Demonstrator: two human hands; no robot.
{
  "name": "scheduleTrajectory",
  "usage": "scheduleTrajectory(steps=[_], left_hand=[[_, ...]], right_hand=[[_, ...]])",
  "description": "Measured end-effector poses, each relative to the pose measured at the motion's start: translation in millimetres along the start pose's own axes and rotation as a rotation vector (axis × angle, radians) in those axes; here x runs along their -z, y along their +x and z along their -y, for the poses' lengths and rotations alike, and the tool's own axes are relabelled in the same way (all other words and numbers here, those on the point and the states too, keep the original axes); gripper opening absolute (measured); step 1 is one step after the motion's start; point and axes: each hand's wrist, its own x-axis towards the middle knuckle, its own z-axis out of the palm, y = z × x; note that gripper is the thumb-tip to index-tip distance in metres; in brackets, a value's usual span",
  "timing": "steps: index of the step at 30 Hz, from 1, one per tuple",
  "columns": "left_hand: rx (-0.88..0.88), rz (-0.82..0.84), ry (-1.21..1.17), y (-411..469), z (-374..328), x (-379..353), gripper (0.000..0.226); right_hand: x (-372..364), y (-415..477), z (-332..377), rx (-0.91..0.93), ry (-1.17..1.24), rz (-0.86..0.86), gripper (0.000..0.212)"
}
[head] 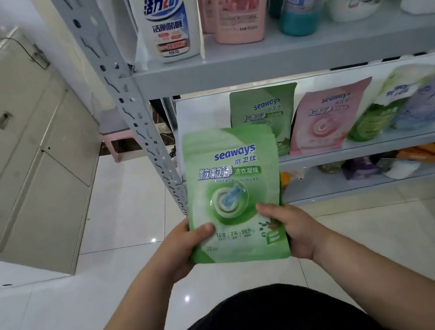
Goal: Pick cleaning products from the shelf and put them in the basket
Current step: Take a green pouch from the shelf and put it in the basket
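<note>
The green pouch [233,185] of seaways laundry beads stands upright at the centre of the frame, in front of the corner post of the grey metal shelf [253,66], held near its bottom by both hands. The left hand [186,249] grips its lower left corner, thumb lying across the front; the right hand [294,229] grips the lower right side, thumb on the front too. Behind it, on the middle board toward the right, a second green pouch [267,108] and a pink pouch [324,120] lean back. Along the top of the frame stand a white bottle [166,19] and a pink bottle [236,4]. A beige cabinet [15,152] fills the left.
</note>
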Motion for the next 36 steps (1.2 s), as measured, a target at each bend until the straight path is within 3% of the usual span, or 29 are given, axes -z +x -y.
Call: scheduleTrajectory(steps=[6, 9, 13, 22, 26, 30, 36], left_hand=[[-0.048, -0.04, 0.001, 4.3, -0.3, 10.6, 0.085], [-0.04, -0.044, 0.015, 5.2, 2.0, 15.9, 0.096], [0.02, -0.005, 0.047, 8.7, 10.6, 17.8, 0.082], [0.107, 0.079, 0.109, 32.6, 26.8, -7.2, 0.075], [0.132, 0.065, 0.092, 58.0, 28.8, -44.2, 0.071], [0.135, 0.058, 0.127, 97.1, 30.5, -108.2, 0.056], [0.161, 0.124, 0.263, 154.1, 50.3, -237.9, 0.057]], right_hand=[[-8.5, 3.7, -5.1, 0.078, -0.139, -0.032, 0.044], [-11.5, 5.4, -0.7, 0.229, -0.181, -0.086, 0.047], [-9.2, 1.9, 18.8, 0.406, -0.196, -0.131, 0.041], [27.9, -22.4, 15.8, 0.449, -0.135, -0.263, 0.05], [69.5, -40.0, 11.2, 0.35, -0.168, -0.328, 0.048], [126.8, -69.6, 9.3, 0.236, -0.147, -0.371, 0.06], [233.4, -136.7, 22.1, 0.272, -0.06, -0.499, 0.063]])
